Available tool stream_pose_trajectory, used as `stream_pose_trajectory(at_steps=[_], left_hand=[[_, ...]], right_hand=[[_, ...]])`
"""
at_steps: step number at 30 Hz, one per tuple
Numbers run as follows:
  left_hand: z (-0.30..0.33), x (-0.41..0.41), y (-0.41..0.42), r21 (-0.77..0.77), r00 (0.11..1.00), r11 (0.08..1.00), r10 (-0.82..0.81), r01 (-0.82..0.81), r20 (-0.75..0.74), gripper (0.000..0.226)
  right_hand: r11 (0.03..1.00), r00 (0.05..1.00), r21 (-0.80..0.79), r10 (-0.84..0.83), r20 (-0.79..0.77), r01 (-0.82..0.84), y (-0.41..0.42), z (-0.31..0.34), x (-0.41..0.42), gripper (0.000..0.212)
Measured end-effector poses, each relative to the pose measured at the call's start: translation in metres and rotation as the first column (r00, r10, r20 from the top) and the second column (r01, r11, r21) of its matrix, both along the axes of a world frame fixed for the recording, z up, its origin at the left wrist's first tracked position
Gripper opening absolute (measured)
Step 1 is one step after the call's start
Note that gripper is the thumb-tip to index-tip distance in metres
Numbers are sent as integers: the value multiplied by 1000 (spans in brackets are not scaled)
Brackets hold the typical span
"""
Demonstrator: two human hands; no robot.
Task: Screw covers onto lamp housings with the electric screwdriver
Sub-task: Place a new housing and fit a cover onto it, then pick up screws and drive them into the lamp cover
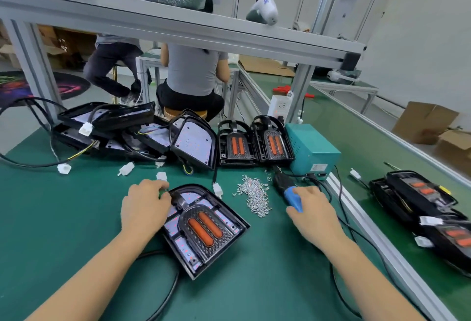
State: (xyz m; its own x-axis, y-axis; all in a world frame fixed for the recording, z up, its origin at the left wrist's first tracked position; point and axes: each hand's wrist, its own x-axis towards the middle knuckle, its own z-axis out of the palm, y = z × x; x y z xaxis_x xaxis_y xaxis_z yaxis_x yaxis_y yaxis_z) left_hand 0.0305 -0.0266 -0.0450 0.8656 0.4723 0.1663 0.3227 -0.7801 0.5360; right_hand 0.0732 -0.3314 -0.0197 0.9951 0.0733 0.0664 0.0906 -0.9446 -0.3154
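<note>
A black lamp housing [229, 241] lies on the green mat in front of me. Its black cover [204, 231] with two orange strips sits inside it. My left hand [144, 208] rests on the housing's left top corner, fingers curled at the edge by the cover's neck. My right hand [312, 208] grips the blue-handled electric screwdriver [289, 190], which lies low over the mat, its black front pointing away from me. A heap of small silver screws [254, 194] lies between the housing and the screwdriver.
Several open housings with cables [122, 129] are piled at the back left. Two housings with covers [253, 143] stand beside a teal power box [312, 151]. More lamps [423, 208] lie across the aluminium rail on the right. Two people sit beyond the bench.
</note>
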Motion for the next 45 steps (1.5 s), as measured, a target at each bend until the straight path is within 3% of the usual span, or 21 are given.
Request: stream_pose_trajectory(at_steps=[2, 5, 7, 10, 13, 15, 27, 32, 34, 36, 38, 41, 45], left_hand=[[11, 4, -11, 84, 991, 996, -20, 9, 131, 25], [32, 16, -42, 180, 935, 966, -232, 187, 270, 17], [42, 31, -66, 200, 894, 909, -402, 364, 197, 18], [44, 60, -98, 239, 848, 815, -523, 528, -93, 20], [35, 81, -112, 264, 825, 791, -472, 552, -311, 15], [30, 88, -113, 290, 829, 795, -419, 532, -370, 15], [13, 97, -116, 400, 860, 768, -389, 501, -330, 21], [12, 92, -116, 461, 837, 699, -438, 546, -328, 14], [18, 90, -117, 368, 842, 758, -471, 539, -262, 12], [30, 87, -115, 137, 860, 850, -498, 509, -111, 14], [43, 84, -107, -154, 879, 867, -477, 474, 25, 14], [55, 73, -86, -552, 901, 719, -399, 423, 170, 10], [58, 53, -62, -763, 909, 505, -315, 403, 272, 8]], right_hand=[[996, 998, -72, -57, -19, 56, -14, -7, -4, 44], [988, 994, -114, -107, -32, 103, -21, -14, -2, 49], [985, 989, -107, -139, -42, 134, -21, -16, 1, 49], [984, 983, -96, -161, -87, 153, -21, -18, 4, 43], [983, 981, -109, -161, -112, 149, -20, -22, 4, 37], [982, 981, -112, -164, -102, 153, -20, -22, 6, 38], [972, 977, -158, -191, -90, 175, -20, -21, 22, 58], [979, 970, -131, -177, -167, 156, -18, -18, 29, 39], [984, 963, -50, -178, -203, 171, -25, -16, 32, 33], [970, 954, 112, -183, -238, 214, -35, -16, 32, 29], [922, 949, 304, -159, -271, 241, -42, -15, 31, 26], [746, 943, 613, -59, -329, 261, -41, -4, 28, 19], [387, 955, 897, 108, -274, 214, -27, 35, 19, 7]])
